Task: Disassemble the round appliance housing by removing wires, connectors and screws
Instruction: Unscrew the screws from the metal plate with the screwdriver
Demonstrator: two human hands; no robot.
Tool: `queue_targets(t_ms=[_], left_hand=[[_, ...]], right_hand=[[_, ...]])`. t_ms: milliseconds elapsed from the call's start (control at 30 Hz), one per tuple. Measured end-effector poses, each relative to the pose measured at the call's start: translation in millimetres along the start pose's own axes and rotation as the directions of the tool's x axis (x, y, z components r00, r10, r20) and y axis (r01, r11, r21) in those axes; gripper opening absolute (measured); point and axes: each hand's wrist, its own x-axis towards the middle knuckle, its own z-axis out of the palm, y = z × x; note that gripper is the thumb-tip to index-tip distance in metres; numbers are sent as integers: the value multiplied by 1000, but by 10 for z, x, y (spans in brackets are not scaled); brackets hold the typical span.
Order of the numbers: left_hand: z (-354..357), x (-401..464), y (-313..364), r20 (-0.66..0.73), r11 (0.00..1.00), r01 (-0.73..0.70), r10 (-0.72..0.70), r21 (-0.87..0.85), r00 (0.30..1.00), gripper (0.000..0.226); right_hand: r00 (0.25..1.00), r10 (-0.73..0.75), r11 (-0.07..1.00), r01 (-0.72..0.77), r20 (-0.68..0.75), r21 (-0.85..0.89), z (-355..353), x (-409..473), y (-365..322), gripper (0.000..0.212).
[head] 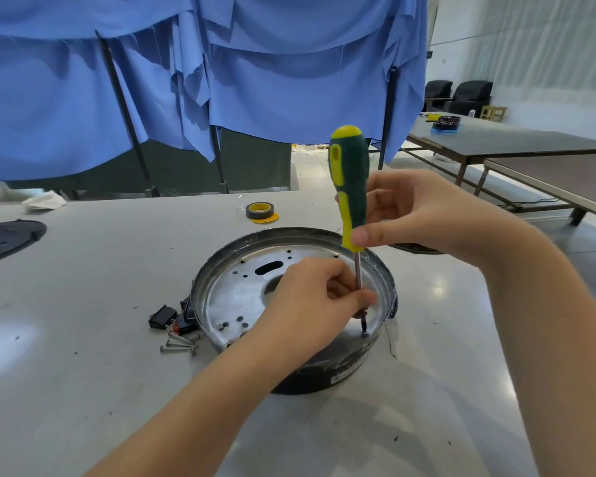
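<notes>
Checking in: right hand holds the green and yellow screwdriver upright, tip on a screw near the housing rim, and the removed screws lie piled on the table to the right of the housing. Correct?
Not quite. The head view shows the removed screws piled left of the housing, beside the black switch. The rest stands: the right hand holds the screwdriver upright, tip near the rim.

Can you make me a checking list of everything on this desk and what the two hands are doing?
Surface: grey table, small dark specks.
Job's things: round housing, metal plate inside; screwdriver upright, tip on a screw near the rim.
Clutter: loose screws, black switch, tape roll, black disc, white cloth.
Hands: right hand holds the handle; left hand pinches the shaft.
Cables: nothing seen.
Surroundings: blue curtain, other tables, chairs.
</notes>
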Motion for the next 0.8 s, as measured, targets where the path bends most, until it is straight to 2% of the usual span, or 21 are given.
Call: queue_targets(t_ms=[267, 367, 500, 633, 800], left_hand=[[3, -12, 17, -14, 997, 1, 1, 83, 1000, 18], [1, -11, 18, 59, 999, -25, 23, 27, 998, 9], [-9, -23, 34, 115, 997, -18, 27, -74, 993, 17], [-6, -8, 33, 44, 1000, -13, 13, 1, 999, 15], [-11, -8, 26, -28, 997, -8, 10, 73, 1000, 23]], right_hand=[[1000, -28, 1000, 28, 13, 5, 14, 7, -8, 57], [996, -40, 997, 35, 78, 72, -13, -17, -10, 49], [989, -49, 992, 32, 140, 123, -40, -41, 10, 51], [986, -31, 996, 16, 165, 88, -29, -26, -15, 60], [997, -29, 999, 26, 68, 43, 34, -5, -25, 60]])
